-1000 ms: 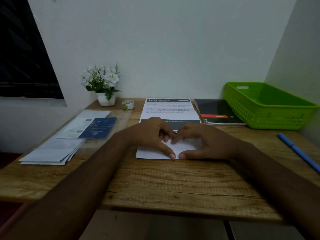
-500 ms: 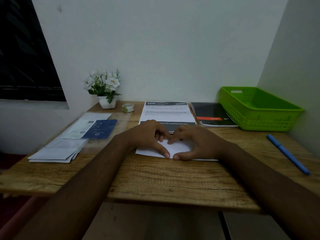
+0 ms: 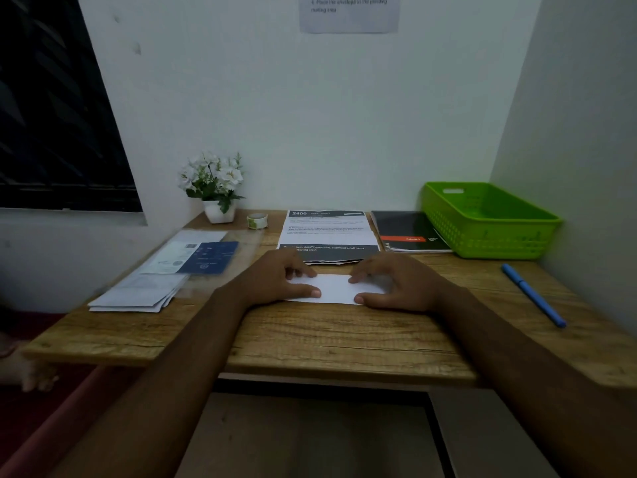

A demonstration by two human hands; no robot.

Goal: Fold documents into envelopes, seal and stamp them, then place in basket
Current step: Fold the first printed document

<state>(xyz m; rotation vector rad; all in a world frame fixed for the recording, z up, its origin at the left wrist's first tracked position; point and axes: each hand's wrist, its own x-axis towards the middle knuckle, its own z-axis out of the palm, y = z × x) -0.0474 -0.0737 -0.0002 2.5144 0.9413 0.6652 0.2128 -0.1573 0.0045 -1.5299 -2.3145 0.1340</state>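
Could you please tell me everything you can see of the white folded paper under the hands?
The folded paper is plain white, blank on its visible face, a wide low rectangle lying flat on the wooden desk, just in front of the printed sheet. The left hand presses its left end and the right hand its right end, thumbs along the near edge; only the middle shows.
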